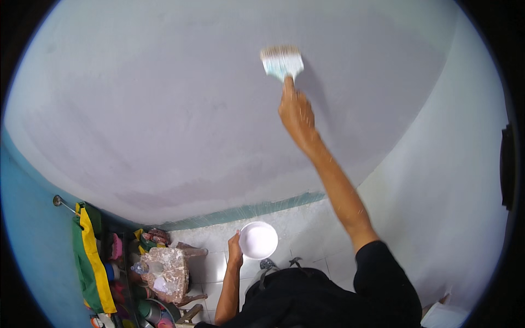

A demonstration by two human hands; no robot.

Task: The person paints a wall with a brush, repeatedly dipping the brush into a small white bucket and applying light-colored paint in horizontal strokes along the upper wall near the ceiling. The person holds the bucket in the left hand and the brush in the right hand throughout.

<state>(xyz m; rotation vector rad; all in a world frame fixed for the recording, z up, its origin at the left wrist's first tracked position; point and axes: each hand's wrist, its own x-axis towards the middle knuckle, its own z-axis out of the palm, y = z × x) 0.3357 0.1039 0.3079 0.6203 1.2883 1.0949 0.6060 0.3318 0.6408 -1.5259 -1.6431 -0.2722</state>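
My right hand (297, 117) is raised at arm's length, its fingers closed around the handle of a wide flat paintbrush (283, 63). White and pale blue paint coats the brush's lower part, and the bristles point up along the wall (184, 106). Whether the bristle tips touch the wall cannot be told. That wall carries a broad lilac-grey area within a paler surface. Low in front of my body, my left hand (235, 248) grips the rim of a round white bowl (258, 241) of pale paint. Small light specks dot my right forearm.
A paint-spattered wooden stool (168, 270) stands left, with a clear plastic bottle (140, 267) on it. Beyond it, a shelf (127, 283) holds household items beside a green and yellow cloth (92, 262). A ladle (58, 200) hangs near the blue wall (33, 229). White tiles (213, 266) cover the floor.
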